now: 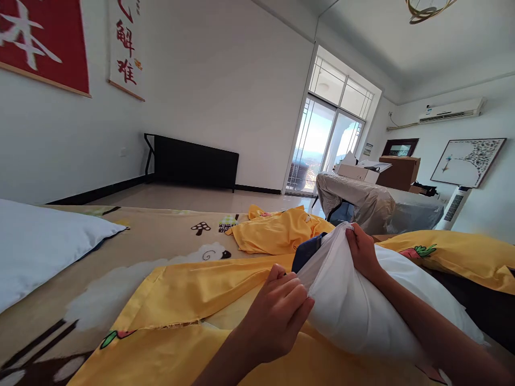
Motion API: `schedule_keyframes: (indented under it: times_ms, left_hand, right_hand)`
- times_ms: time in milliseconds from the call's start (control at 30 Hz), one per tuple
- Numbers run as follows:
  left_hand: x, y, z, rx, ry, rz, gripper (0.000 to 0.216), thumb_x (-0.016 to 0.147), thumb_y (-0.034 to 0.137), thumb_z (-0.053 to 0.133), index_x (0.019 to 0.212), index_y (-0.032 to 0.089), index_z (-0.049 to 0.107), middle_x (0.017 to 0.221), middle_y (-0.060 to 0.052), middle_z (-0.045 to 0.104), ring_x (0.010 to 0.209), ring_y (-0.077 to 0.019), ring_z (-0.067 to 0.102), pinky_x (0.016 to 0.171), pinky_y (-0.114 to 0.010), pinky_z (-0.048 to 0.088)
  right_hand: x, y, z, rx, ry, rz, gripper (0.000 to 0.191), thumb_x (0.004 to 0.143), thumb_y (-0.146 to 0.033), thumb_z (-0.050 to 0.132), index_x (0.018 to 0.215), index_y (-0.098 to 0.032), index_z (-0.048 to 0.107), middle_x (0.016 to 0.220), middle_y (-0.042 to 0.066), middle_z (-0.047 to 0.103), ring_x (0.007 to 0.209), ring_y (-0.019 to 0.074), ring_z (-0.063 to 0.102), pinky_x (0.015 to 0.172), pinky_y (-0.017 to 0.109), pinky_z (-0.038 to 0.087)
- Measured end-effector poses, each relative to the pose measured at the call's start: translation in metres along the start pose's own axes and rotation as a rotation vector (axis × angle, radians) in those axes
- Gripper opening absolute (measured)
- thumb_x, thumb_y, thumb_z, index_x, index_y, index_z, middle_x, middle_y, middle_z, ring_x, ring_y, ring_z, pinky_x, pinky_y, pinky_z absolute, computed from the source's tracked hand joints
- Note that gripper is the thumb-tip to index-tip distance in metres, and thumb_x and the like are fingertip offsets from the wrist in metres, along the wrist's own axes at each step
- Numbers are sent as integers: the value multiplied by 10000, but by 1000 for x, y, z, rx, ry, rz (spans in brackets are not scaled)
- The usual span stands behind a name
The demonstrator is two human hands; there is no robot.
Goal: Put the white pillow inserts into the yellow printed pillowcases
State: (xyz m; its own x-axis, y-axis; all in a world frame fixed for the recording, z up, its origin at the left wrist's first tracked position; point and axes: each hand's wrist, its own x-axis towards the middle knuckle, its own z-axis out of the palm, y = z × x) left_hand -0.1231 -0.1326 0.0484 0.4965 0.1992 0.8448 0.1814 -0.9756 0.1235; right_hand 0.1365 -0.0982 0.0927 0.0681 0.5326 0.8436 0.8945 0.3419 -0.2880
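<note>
- Left hand (279, 313) and right hand (364, 252) are pinching the edge of the white pillow (358, 316), fingers curled closed.
- Pillow is looking light, squashy; gathered edges are probably offering surest hold.

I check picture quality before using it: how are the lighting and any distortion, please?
Head view: the glass door is glaringly bright, nearly washed out; head view: the left hand and right hand look darker, outlines clear; head view: the glass door leans, perhaps from camera tilt or a wide lens.
</note>
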Motion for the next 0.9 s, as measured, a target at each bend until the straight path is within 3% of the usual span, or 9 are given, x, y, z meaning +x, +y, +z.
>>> schedule_keyframes:
  times_ms: [133, 400, 467, 567, 633, 733, 800, 867, 900]
  left_hand:
    - [1, 7, -4, 257, 36, 188, 219, 819, 68, 440, 671, 190, 335, 604, 21, 405, 606, -130, 326, 657, -311, 269]
    - [2, -7, 8, 246, 125, 182, 310, 846, 86, 451, 597, 191, 301, 545, 56, 338, 525, -102, 248, 622, -280, 294]
    - [0, -18, 9, 143, 126, 89, 364, 831, 76, 457, 569, 180, 226, 516, 74, 249, 514, -98, 178, 631, -268, 300]
    - [-2, -40, 3, -112, -56, -153, 391, 817, 135, 439, 552, 169, 153, 508, 79, 165, 525, -102, 124, 699, -269, 336]
    - [-3, -53, -8, -242, -196, -301, 387, 812, 197, 444, 535, 173, 174, 510, 78, 198, 534, -99, 153, 798, -292, 353]
    - [-3, -62, -25, -270, -331, -406, 362, 798, 250, 469, 521, 176, 247, 530, 65, 310, 562, -95, 281, 918, -335, 325]
    - [-2, -57, -32, -195, -330, -488, 236, 752, 237, 503, 574, 189, 355, 621, 43, 440, 658, -120, 411, 909, -353, 344]
    - [1, -44, -30, -131, -195, -603, 65, 714, 229, 512, 753, 208, 465, 793, 4, 534, 798, -165, 492, 870, -361, 388]
    - [3, -36, -25, -123, -99, -654, 180, 715, 248, 516, 889, 212, 486, 887, -21, 554, 870, -185, 512, 863, -367, 405]
  right_hand:
    - [-10, -2, -2, 160, -18, 66, 348, 921, -469, 354, 667, -231, 338, 581, -47, 384, 538, 121, 354, 511, 244, 315]
    - [-19, -6, 3, 297, -36, 129, 350, 901, -497, 382, 677, -229, 397, 620, -22, 443, 575, 140, 405, 523, 260, 356]
    - [-15, -8, 0, 236, -41, 101, 330, 901, -476, 376, 687, -227, 413, 613, -21, 458, 571, 142, 416, 535, 262, 360]
    - [-6, -16, -8, 113, -55, 28, 271, 902, -413, 363, 720, -229, 441, 598, -22, 480, 556, 143, 431, 560, 264, 366]
    - [-1, -22, -11, 48, -59, -33, 233, 899, -367, 353, 727, -234, 438, 588, -19, 487, 547, 146, 442, 567, 263, 365]
    - [2, -31, -7, 1, -92, -132, 210, 902, -314, 335, 730, -237, 426, 590, -8, 506, 540, 151, 464, 551, 257, 354]
    - [0, -35, -1, -15, -132, -194, 201, 912, -282, 322, 749, -235, 430, 612, 1, 531, 540, 153, 477, 542, 252, 349]
    - [-6, -38, 9, -31, -170, -248, 187, 918, -244, 317, 775, -231, 437, 647, 10, 559, 557, 155, 492, 548, 248, 351]
    - [-11, -39, 14, -38, -192, -271, 177, 916, -221, 319, 788, -228, 440, 667, 14, 571, 569, 155, 499, 554, 245, 355]
